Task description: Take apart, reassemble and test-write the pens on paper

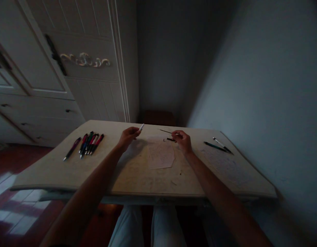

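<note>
My left hand (128,138) is closed round a white pen barrel (141,127), its end sticking up past the fingers. My right hand (183,140) pinches a thin dark pen refill (165,131) that points left toward the other hand. Just below those right fingers is a short black pen piece (170,139); whether they touch it I cannot tell. A tiny part (164,140), too small to name, lies beside it. Between my forearms a sheet of paper with faint marks (161,156) lies on the table.
Several pens (90,144) lie grouped on the table (132,181) at left, with a purplish pen (72,149) apart from them. At right are a dark green pen (214,146) and a white-and-black pen (222,145). A cabinet (96,92) and a wall (263,103) flank the table.
</note>
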`<state>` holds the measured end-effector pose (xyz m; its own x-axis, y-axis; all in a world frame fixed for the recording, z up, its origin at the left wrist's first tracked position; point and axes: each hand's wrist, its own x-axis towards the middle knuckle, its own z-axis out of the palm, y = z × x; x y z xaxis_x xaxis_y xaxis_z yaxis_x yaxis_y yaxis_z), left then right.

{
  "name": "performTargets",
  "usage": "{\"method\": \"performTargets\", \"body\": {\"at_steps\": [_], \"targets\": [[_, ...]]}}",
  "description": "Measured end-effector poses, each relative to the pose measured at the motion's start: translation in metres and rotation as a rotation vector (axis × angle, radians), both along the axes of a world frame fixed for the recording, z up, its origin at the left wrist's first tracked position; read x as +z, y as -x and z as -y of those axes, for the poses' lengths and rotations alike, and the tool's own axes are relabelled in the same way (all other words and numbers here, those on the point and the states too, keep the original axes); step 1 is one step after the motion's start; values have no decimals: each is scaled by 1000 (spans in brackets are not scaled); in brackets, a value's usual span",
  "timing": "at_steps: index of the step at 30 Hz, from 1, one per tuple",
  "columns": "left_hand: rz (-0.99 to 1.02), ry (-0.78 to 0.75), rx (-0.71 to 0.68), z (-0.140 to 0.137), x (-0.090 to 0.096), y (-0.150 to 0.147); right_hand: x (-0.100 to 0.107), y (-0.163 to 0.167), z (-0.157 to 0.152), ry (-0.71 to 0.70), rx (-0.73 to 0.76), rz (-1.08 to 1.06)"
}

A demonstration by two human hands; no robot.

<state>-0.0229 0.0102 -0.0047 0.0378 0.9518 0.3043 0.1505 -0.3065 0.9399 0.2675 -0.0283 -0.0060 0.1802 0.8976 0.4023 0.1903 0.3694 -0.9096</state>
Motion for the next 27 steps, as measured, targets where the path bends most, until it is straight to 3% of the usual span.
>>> {"method": "performTargets", "body": {"at_steps": [3, 9, 17, 27], "targets": [[78, 31, -53, 4, 1, -2, 1, -2, 0, -13, -12, 2], [-143, -63, -82, 7, 0, -11, -3, -4, -1, -22, -24, 46], [-297, -156, -105, 6, -4, -12, -3, -1, 2, -187, 14, 228], [-268, -145, -76, 3, -9, -12, -6, -6, 0, -219, 20, 291]]}}
